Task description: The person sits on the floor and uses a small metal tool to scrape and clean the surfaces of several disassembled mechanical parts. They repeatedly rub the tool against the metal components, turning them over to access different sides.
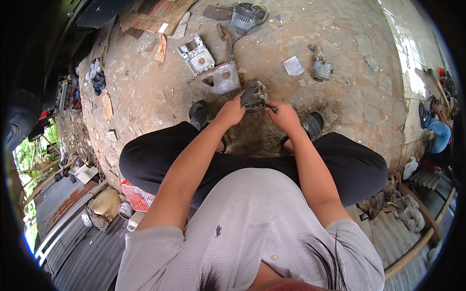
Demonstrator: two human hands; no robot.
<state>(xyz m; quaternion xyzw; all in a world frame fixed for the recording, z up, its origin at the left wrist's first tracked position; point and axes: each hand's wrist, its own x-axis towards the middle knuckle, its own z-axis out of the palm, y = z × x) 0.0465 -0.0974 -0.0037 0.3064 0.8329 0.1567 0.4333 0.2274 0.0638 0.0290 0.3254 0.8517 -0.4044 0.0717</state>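
Note:
On the ground between my feet sits a greasy metal machine part (260,96), rounded and grey. My left hand (231,112) is closed around a dark, elongated piece (249,91) that lies against the part's left side; whether it belongs to the part I cannot tell. My right hand (285,118) is closed on a thin dark tool (272,109), its tip pointing at the part's right side. The exact kind of tool is too small to make out. Just beyond the part rests a flat triangular metal bracket (224,80).
A cast metal housing (196,56) lies beyond the bracket, with an alternator-like unit (248,18) farther off. To the right are a white card (293,66) and a small metal component (321,69). Cardboard (155,17) lies far left. Another person (441,131) is at the right edge.

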